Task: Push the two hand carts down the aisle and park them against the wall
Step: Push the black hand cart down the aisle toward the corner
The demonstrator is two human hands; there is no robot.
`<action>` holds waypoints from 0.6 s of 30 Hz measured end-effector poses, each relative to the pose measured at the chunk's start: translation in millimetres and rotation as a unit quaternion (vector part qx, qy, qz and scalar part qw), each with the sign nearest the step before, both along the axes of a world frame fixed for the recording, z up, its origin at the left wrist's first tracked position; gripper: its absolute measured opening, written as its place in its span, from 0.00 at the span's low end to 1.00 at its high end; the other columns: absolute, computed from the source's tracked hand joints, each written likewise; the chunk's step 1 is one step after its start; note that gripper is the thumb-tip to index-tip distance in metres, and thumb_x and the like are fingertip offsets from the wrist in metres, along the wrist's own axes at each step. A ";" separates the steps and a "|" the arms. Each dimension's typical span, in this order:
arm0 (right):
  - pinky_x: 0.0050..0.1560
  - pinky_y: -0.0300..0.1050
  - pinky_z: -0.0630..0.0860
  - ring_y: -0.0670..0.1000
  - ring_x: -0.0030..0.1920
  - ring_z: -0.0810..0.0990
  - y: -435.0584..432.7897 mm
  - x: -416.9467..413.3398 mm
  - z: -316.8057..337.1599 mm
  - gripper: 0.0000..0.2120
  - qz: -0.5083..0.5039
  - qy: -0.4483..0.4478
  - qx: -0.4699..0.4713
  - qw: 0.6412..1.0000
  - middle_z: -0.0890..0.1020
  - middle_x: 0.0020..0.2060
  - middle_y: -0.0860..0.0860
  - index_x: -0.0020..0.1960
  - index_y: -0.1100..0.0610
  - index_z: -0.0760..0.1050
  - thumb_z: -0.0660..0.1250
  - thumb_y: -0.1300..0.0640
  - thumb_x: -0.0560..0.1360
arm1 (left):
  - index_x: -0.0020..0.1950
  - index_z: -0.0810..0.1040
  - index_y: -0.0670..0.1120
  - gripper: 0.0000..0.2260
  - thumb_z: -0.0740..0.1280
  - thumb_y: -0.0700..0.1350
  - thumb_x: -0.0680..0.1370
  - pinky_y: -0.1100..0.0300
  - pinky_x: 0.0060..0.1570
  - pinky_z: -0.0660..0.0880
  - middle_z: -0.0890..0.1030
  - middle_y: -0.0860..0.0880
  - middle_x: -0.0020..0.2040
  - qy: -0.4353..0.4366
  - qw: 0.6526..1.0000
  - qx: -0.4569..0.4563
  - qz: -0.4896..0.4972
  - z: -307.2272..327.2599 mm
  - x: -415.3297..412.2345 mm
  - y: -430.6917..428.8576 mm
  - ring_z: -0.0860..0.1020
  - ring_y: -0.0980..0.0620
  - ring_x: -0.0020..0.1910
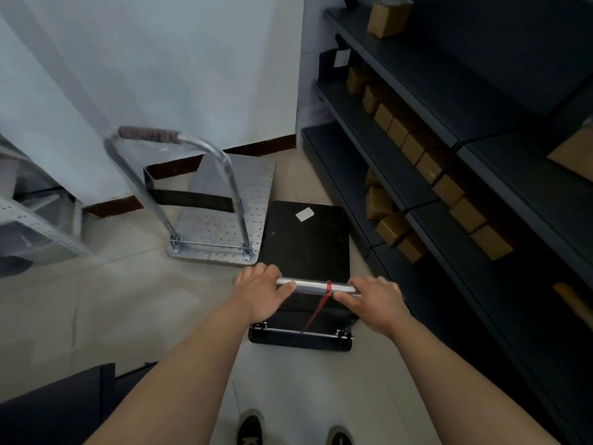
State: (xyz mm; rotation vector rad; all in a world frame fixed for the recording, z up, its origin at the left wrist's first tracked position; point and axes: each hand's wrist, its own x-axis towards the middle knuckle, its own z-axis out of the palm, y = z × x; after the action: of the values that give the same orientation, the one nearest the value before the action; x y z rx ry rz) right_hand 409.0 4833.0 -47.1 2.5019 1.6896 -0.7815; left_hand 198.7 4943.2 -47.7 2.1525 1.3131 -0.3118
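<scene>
The left hand point(260, 289) and the right hand point(375, 298) are grasping, with curled fingers, the silver tube handle point(316, 286) of the black flat platform cart point(308, 239). The silver perforated metal cart point(224, 203) is standing near the white wall point(160, 59); the black one is standing farther from that wall.

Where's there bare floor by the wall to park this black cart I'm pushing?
Bare floor runs ahead of the black cart to the wall, between the silver cart and the dark shelving. A wider bare patch lies to your left, behind the silver cart. It's crowded where the black cart's front left corner nears the silver cart.
</scene>
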 end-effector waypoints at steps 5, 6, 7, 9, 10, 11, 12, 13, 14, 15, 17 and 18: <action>0.57 0.49 0.65 0.49 0.49 0.69 10.3 -10.7 8.3 0.17 -0.017 -0.001 -0.014 1.000 0.74 0.46 0.46 0.52 0.46 0.72 0.56 0.34 0.76 | 0.63 0.68 0.51 0.20 0.51 0.62 0.78 0.50 0.66 0.61 0.69 0.48 0.61 0.017 0.999 -0.026 -0.033 2.3 -6.9 17.2 0.65 0.45 0.63; 0.57 0.49 0.65 0.48 0.49 0.69 12.3 -13.4 9.8 0.17 -0.021 0.001 -0.016 1.000 0.74 0.46 0.46 0.52 0.46 0.72 0.56 0.34 0.76 | 0.63 0.67 0.51 0.20 0.51 0.62 0.78 0.50 0.66 0.62 0.69 0.48 0.60 0.019 0.999 -0.027 -0.036 2.7 -8.6 19.6 0.65 0.45 0.63; 0.58 0.49 0.65 0.48 0.49 0.69 13.9 -15.9 10.7 0.16 -0.025 0.003 -0.016 1.000 0.74 0.46 0.46 0.52 0.45 0.71 0.56 0.35 0.76 | 0.62 0.68 0.51 0.20 0.51 0.62 0.78 0.49 0.66 0.62 0.69 0.48 0.60 0.019 0.999 -0.026 -0.041 2.8 -10.3 22.0 0.66 0.45 0.63; 0.58 0.49 0.65 0.48 0.49 0.69 17.1 -20.2 11.4 0.14 -0.033 0.013 -0.011 0.999 0.73 0.45 0.45 0.50 0.44 0.70 0.57 0.35 0.76 | 0.61 0.68 0.51 0.20 0.51 0.62 0.78 0.49 0.65 0.62 0.70 0.48 0.59 0.018 0.999 -0.021 -0.046 3.2 -13.8 26.7 0.66 0.46 0.62; 0.58 0.49 0.65 0.48 0.49 0.69 18.7 -21.9 11.4 0.14 -0.035 0.016 -0.011 0.999 0.73 0.45 0.45 0.49 0.43 0.69 0.57 0.34 0.76 | 0.61 0.68 0.51 0.19 0.51 0.62 0.78 0.49 0.65 0.62 0.70 0.48 0.59 0.015 0.999 -0.019 -0.045 3.2 -15.5 29.0 0.66 0.46 0.62; 0.58 0.49 0.65 0.48 0.49 0.69 20.1 -23.5 11.7 0.14 -0.036 0.019 -0.012 0.999 0.73 0.45 0.45 0.49 0.44 0.69 0.57 0.34 0.76 | 0.60 0.69 0.51 0.19 0.51 0.62 0.78 0.49 0.66 0.62 0.70 0.48 0.59 0.012 0.999 -0.017 -0.042 2.9 -17.1 31.1 0.66 0.46 0.62; 0.58 0.50 0.65 0.48 0.49 0.69 21.3 -24.8 11.6 0.15 -0.036 0.020 -0.013 0.999 0.73 0.45 0.45 0.50 0.44 0.70 0.57 0.34 0.76 | 0.60 0.69 0.51 0.19 0.52 0.62 0.78 0.50 0.66 0.62 0.71 0.49 0.59 0.009 0.999 -0.015 -0.042 2.6 -18.5 32.7 0.66 0.46 0.62; 0.59 0.50 0.66 0.48 0.49 0.69 22.1 -26.1 11.8 0.16 -0.037 0.020 -0.012 0.999 0.74 0.45 0.45 0.51 0.44 0.71 0.57 0.34 0.76 | 0.60 0.69 0.52 0.19 0.52 0.62 0.78 0.50 0.66 0.62 0.71 0.49 0.58 0.009 0.999 -0.012 -0.043 2.6 -19.7 33.7 0.66 0.46 0.62; 0.59 0.50 0.65 0.48 0.50 0.69 22.7 -27.1 11.9 0.16 -0.038 0.021 -0.011 0.999 0.74 0.46 0.45 0.52 0.45 0.72 0.57 0.34 0.76 | 0.60 0.69 0.52 0.19 0.52 0.62 0.78 0.50 0.65 0.62 0.71 0.49 0.58 0.009 0.999 -0.010 -0.045 2.7 -20.6 34.1 0.67 0.46 0.62; 0.59 0.50 0.65 0.48 0.50 0.69 22.7 -27.9 12.7 0.16 -0.041 0.024 -0.009 0.999 0.74 0.46 0.45 0.52 0.45 0.72 0.57 0.34 0.76 | 0.60 0.69 0.52 0.19 0.51 0.62 0.78 0.50 0.65 0.62 0.71 0.49 0.58 0.010 0.999 -0.009 -0.046 3.0 -21.4 34.1 0.66 0.46 0.62; 0.59 0.50 0.65 0.48 0.50 0.69 21.7 -28.4 13.6 0.15 -0.044 0.030 -0.008 0.999 0.75 0.47 0.46 0.52 0.45 0.72 0.58 0.35 0.76 | 0.61 0.69 0.52 0.19 0.51 0.62 0.78 0.51 0.65 0.62 0.71 0.49 0.58 0.013 0.999 -0.009 -0.048 4.1 -21.6 32.7 0.66 0.46 0.62; 0.59 0.50 0.65 0.48 0.50 0.69 21.0 -28.3 14.4 0.15 -0.044 0.032 -0.010 0.998 0.75 0.47 0.46 0.51 0.44 0.72 0.58 0.35 0.76 | 0.61 0.69 0.52 0.19 0.51 0.62 0.78 0.51 0.65 0.62 0.71 0.49 0.58 0.013 0.999 -0.010 -0.048 5.4 -21.2 31.6 0.66 0.46 0.62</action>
State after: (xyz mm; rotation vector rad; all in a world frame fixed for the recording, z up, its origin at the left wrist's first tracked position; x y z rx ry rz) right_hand 380.6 4854.0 -32.6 2.5806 1.5901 -0.8901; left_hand 177.5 4974.8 -42.4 2.2053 1.2191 -0.3910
